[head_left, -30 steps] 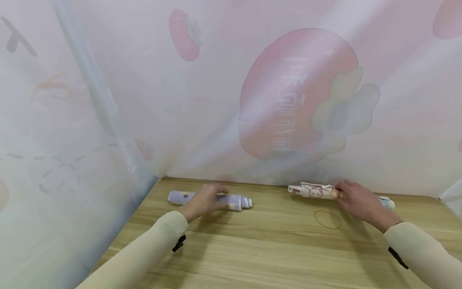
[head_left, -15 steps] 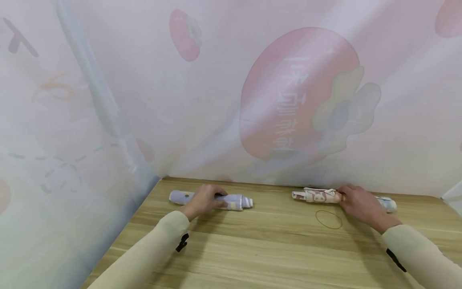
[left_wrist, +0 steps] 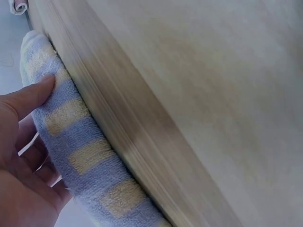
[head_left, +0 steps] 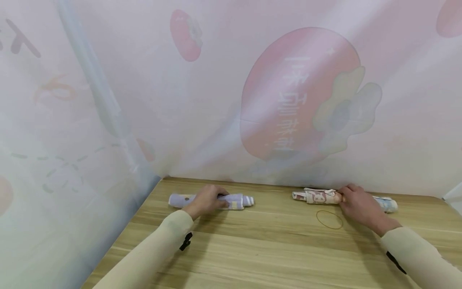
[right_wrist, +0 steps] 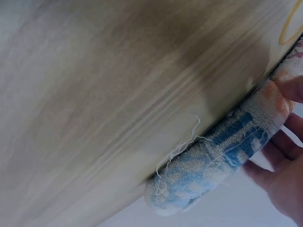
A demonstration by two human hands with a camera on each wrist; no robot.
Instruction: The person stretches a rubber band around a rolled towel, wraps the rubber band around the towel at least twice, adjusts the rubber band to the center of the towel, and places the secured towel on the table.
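Left hand (head_left: 205, 199) is lying over the middle of a rolled lavender towel (head_left: 236, 201) with yellow checks; the left wrist view shows the thumb (left_wrist: 33, 97) pressing on the roll and the fingers curling round its far side, so this grip is closing on the towel. The roll is lying on the wooden worktop (head_left: 274, 249), near the back edge, left of centre.

Right hand (head_left: 359, 205) is covering the middle of a second rolled towel (head_left: 317, 196), pink and blue patterned, also near the back edge, to the right. The right wrist view shows fingers (right_wrist: 289, 127) wrapping it: grip closing on that roll.

A rubber band (head_left: 329, 219) is lying flat just in front of the right roll. A printed curtain (head_left: 299, 96) is hanging behind.
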